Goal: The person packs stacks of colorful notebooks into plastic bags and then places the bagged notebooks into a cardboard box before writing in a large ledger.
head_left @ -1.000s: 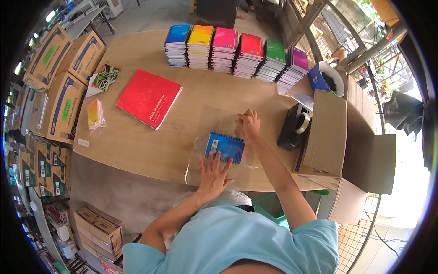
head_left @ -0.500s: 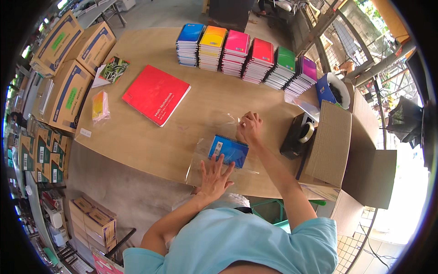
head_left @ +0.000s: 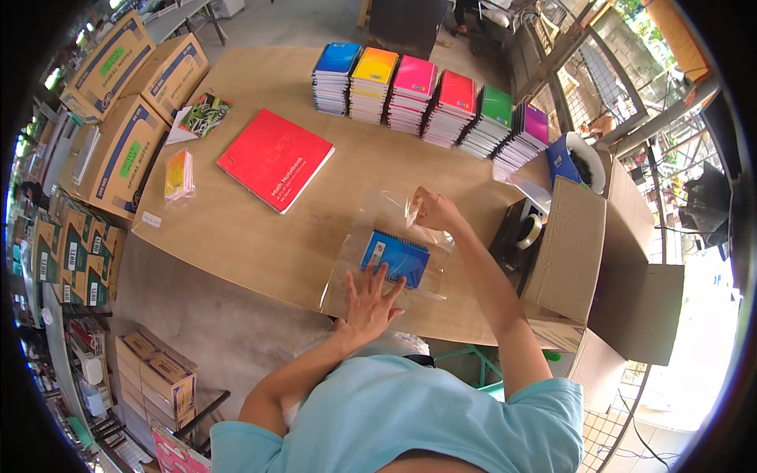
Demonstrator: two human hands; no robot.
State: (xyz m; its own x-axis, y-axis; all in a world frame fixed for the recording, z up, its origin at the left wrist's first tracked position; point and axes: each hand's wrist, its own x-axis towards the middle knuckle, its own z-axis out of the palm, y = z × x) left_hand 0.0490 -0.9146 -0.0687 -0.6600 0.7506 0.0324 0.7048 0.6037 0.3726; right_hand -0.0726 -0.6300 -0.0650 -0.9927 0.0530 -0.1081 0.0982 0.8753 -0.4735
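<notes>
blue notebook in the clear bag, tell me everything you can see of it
The small blue spiral-bound notebook has a glossy blue cover and a wire spiral along its upper edge. It lies flat, turned at a slight angle, inside a clear plastic bag on the light wooden table. The left hand presses flat on the bag, fingers reaching the notebook's lower edge. The right hand pinches the bag's far end, clear of the notebook.

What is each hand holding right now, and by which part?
The right hand pinches the far flap of the clear plastic sleeve. The left hand holds nothing, pressing flat on the sleeve's near edge beside the blue notebook.
</notes>
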